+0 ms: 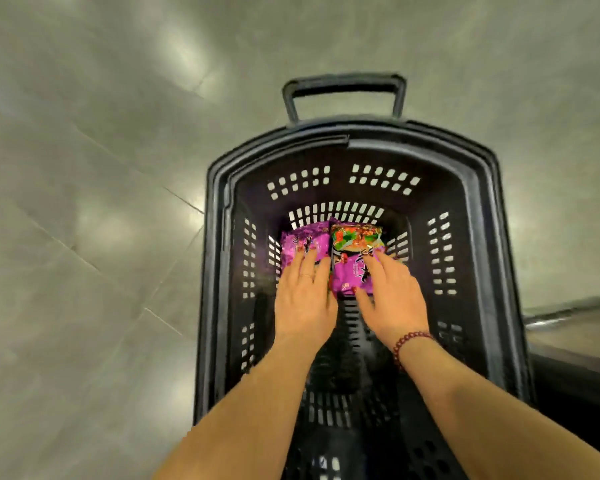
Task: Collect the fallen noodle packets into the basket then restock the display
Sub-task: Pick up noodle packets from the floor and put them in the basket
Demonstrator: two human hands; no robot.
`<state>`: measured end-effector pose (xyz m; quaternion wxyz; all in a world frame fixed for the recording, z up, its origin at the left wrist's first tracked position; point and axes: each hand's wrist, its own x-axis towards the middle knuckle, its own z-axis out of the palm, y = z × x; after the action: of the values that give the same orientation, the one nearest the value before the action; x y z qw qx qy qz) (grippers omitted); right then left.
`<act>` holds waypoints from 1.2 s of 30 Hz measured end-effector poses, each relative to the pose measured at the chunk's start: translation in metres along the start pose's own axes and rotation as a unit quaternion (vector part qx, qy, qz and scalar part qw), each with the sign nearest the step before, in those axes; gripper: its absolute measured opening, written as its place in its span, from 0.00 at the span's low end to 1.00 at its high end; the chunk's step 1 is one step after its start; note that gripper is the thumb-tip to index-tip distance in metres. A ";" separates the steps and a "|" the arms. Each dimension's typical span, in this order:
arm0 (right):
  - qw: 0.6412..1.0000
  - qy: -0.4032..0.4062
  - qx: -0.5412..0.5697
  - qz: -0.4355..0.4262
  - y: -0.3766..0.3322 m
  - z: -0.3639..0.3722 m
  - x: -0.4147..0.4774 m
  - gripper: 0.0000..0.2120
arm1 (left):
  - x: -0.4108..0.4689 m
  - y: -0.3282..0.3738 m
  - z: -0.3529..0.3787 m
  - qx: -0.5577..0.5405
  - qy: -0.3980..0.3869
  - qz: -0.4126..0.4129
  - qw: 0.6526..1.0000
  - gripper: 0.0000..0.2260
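Observation:
A black plastic basket (492, 237) with slotted walls stands on the floor below me. Two purple noodle packets lie side by side at its bottom. My left hand (303, 296) reaches down and lies on the left packet (298, 242), fingers stretched over it. My right hand (390, 296), a red bead bracelet on its wrist, rests on the right packet (352, 258), fingers on top and thumb at its near edge. Whether either hand grips its packet is unclear.
The basket's pull handle (343, 86) stands up at its far end. Grey tiled floor (101, 202) surrounds the basket on the left and beyond. A low grey ledge or shelf base (575, 327) sits at the right edge.

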<state>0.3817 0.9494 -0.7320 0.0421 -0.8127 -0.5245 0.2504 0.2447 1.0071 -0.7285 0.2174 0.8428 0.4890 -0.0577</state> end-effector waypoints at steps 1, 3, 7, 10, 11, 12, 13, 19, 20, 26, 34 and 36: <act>1.000 -0.004 0.003 0.000 -0.008 -0.020 -0.016 0.27 | -0.015 0.006 -0.019 -0.006 0.011 0.009 1.000 0.27; 1.000 -0.008 0.011 0.004 -0.026 -0.061 -0.050 0.25 | -0.045 0.013 -0.061 -0.030 0.034 0.026 0.999 0.26; 1.000 0.006 0.015 -0.012 -0.059 -0.143 -0.121 0.23 | -0.103 0.028 -0.143 -0.056 0.013 0.079 0.995 0.23; 0.999 0.041 0.027 0.012 -0.082 -0.188 -0.174 0.23 | -0.140 0.038 -0.197 -0.066 0.007 0.136 0.988 0.21; 0.997 0.070 0.034 0.025 -0.088 -0.200 -0.191 0.24 | -0.150 0.042 -0.217 -0.074 0.002 0.159 0.984 0.21; 0.993 0.099 0.045 0.041 -0.094 -0.210 -0.209 0.24 | -0.160 0.045 -0.235 -0.079 -0.009 0.179 0.981 0.21; 0.990 0.111 0.059 0.067 -0.100 -0.216 -0.230 0.23 | -0.171 0.047 -0.249 -0.072 -0.020 0.204 0.976 0.21; 0.940 0.199 0.114 0.252 -0.142 -0.231 -0.365 0.22 | -0.226 0.056 -0.316 -0.035 -0.063 0.379 0.923 0.20; 0.932 0.207 0.112 0.276 -0.147 -0.229 -0.387 0.21 | -0.233 0.061 -0.320 -0.023 -0.070 0.408 0.910 0.21; 0.846 0.277 0.133 0.436 -0.177 -0.186 -0.519 0.23 | -0.290 0.116 -0.320 0.034 -0.134 0.588 0.797 0.21; 0.670 0.353 0.175 0.629 -0.243 -0.112 -0.708 0.21 | -0.463 0.193 -0.269 0.074 -0.204 0.778 0.589 0.20; 0.625 0.365 0.188 0.664 -0.263 -0.090 -0.764 0.23 | -0.527 0.202 -0.251 0.083 -0.214 0.809 0.541 0.19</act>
<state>-0.0438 0.4169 -0.2894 0.2043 -0.9396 0.2744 -0.0136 0.1160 0.6059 -0.2768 0.1990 0.8575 -0.4681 -0.0768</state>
